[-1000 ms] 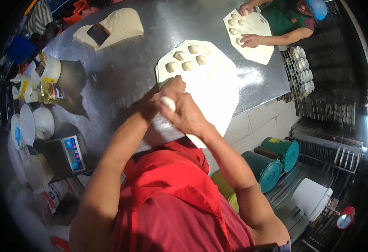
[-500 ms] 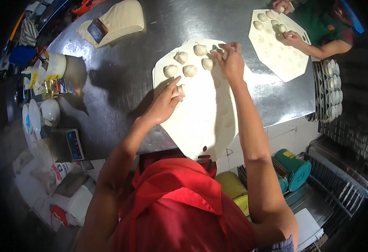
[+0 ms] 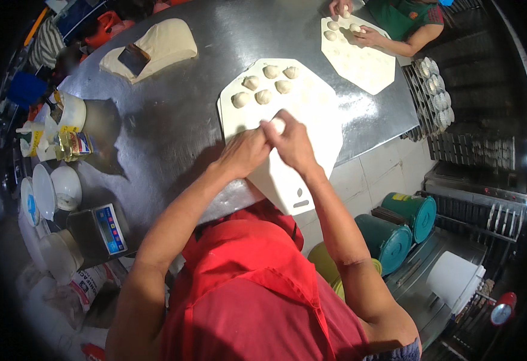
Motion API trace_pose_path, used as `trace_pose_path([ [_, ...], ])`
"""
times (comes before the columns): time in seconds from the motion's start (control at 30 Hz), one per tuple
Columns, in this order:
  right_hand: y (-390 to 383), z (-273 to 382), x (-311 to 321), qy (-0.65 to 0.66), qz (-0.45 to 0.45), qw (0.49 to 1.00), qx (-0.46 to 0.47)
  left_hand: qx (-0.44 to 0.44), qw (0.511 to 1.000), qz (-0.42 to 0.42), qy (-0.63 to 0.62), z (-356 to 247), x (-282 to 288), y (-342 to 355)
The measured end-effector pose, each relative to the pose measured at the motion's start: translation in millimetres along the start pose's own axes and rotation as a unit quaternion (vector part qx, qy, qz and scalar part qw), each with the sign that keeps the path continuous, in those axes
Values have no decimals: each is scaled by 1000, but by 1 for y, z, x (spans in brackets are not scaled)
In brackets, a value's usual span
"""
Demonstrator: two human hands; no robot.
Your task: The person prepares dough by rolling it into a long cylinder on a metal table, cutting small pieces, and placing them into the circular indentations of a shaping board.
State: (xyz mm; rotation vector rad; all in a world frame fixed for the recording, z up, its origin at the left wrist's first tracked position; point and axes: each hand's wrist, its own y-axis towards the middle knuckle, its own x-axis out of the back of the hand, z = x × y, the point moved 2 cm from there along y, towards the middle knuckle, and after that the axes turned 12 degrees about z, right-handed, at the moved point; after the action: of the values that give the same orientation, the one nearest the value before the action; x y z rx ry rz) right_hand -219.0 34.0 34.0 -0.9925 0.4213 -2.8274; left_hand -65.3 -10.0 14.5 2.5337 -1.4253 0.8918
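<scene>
Right hand [image 3: 293, 139] is curled snug round a dough ball [image 3: 278, 125] above the white board [image 3: 316, 123] — left hand [image 3: 247, 151] is right up against it, can't tell how closed that grip is. Six dough lumps [image 3: 263, 97] sit toward the board's far end.

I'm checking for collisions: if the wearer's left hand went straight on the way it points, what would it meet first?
Probably the right hand, with the dough ball at its thumb; the left hand appears against it, though depth is unclear.
</scene>
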Motion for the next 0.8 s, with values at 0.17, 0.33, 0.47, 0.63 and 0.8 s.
trace_pose_path([
  [0.17, 0, 30, 18, 44, -61, 997, 14, 54, 996, -3, 68, 7, -9, 21],
  [0.33, -10, 45, -11, -13, -13, 979, 203, 91, 992, 87, 31, 30, -10, 38],
  [0.47, 49, -100, 60, 57, -107, 991, 53, 187, 979, 71, -49, 11, -20, 59],
  [0.63, 118, -150, 105, -28, -114, 992, -42, 122, 990, -13, -73, 45, -37, 52],
  [0.8, 124, -166, 87, -108, -152, 981, -45, 120, 990, -46, -57, 49, -43, 48],
])
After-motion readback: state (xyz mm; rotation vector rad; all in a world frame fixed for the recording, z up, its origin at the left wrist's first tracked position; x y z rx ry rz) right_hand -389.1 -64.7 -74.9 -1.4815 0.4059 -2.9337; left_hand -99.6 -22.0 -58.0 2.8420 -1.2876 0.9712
